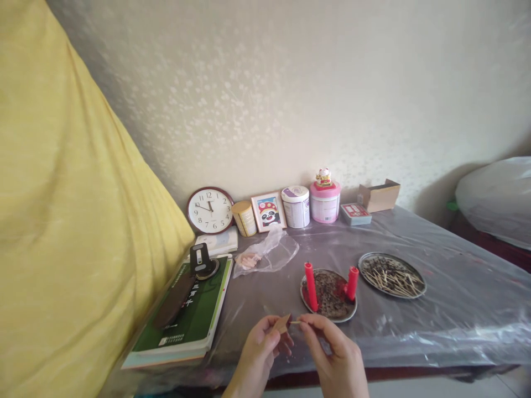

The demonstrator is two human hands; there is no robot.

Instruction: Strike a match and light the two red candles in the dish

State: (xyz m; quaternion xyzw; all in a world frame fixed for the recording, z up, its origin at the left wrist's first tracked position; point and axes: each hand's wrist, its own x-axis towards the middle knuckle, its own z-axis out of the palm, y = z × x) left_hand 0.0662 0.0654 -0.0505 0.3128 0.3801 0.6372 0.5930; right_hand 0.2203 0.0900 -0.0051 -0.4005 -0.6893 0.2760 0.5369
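Observation:
Near the table's front edge, my left hand pinches a small brown cardboard piece, perhaps a matchbox striker strip. My right hand grips a thin matchstick between thumb and fingers. Its far end meets the cardboard or lies very close to it. Just beyond my hands is a round metal plate stained dark and red. On it stand a taller red candle at left and a shorter red candle at right; I see no flame on either.
To the right, another plate holds many used matchsticks. Books with a dark strap-like object lie at left beside a yellow curtain. A clear plastic bag, clock, tins, picture frame and open cardboard box line the back.

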